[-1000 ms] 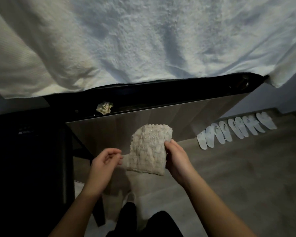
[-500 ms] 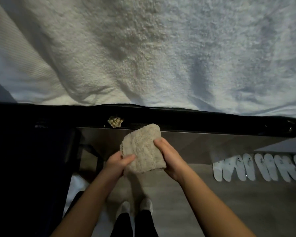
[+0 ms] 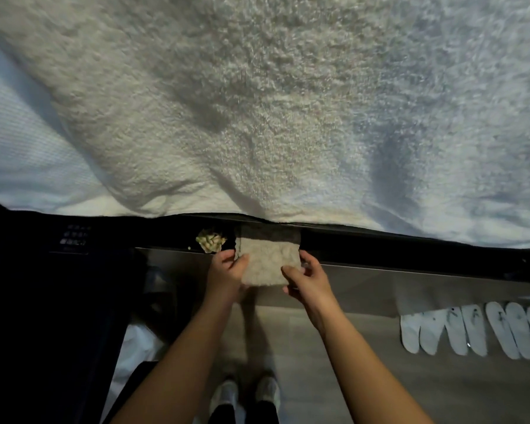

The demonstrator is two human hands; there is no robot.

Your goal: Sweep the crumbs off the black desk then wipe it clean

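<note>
The crumbs (image 3: 210,241) sit in a small pile on the black desk (image 3: 380,249), just left of the cloth (image 3: 268,264). The bare strip of desk looks thin, so I think a hard push could go wrong. The crumbs could fly up into the fluffy white blanket (image 3: 257,117), which touches the desk just past the cloth. They would be hard to pick out of it. A push the other way could drop them onto the floor, below the cloth.

The cloth is between the two hands, with its far part at the desk's near edge. The left hand (image 3: 227,270) pinches the cloth's left side with thumb and fingers. The right hand (image 3: 306,278) pinches its right side, fingers curled. No finger touches the crumbs.
</note>
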